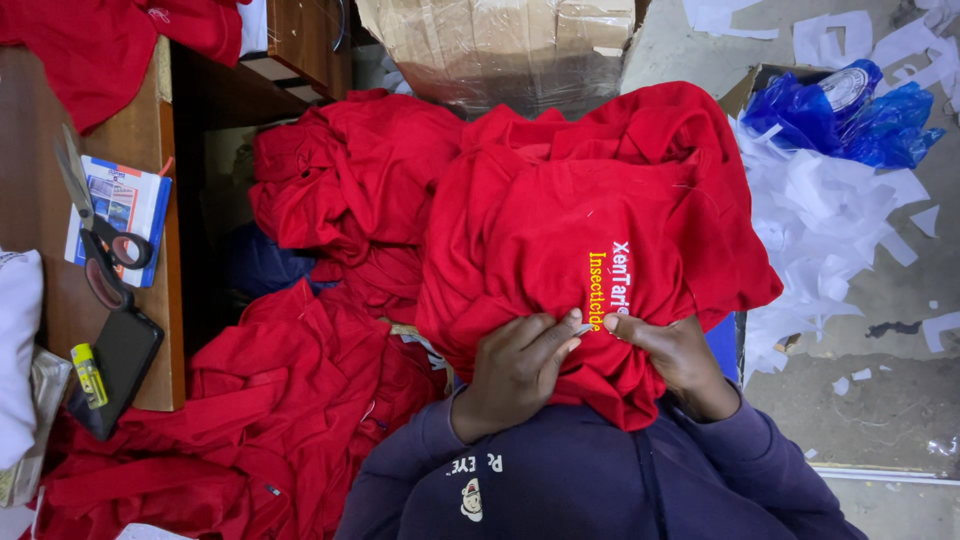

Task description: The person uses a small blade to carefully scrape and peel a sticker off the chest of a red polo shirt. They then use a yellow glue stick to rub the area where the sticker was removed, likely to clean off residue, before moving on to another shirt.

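Hands pinched on red shirt [590, 230], left hand [515, 370], right hand [675, 360], perhaps gripping thread.

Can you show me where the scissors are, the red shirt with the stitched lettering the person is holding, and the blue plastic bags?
scissors [110, 262]: head view, on the dark handle loops.
red shirt [530, 230]: head view, on plain fabric above the lettering.
blue plastic bags [800, 110]: head view, on the crumpled blue film.

Right hand [675, 362] half buried under the red shirt [590, 250], its fingers mostly hidden; counter [40, 200] cut off at left edge; scissors [100, 250] blades partly blurred
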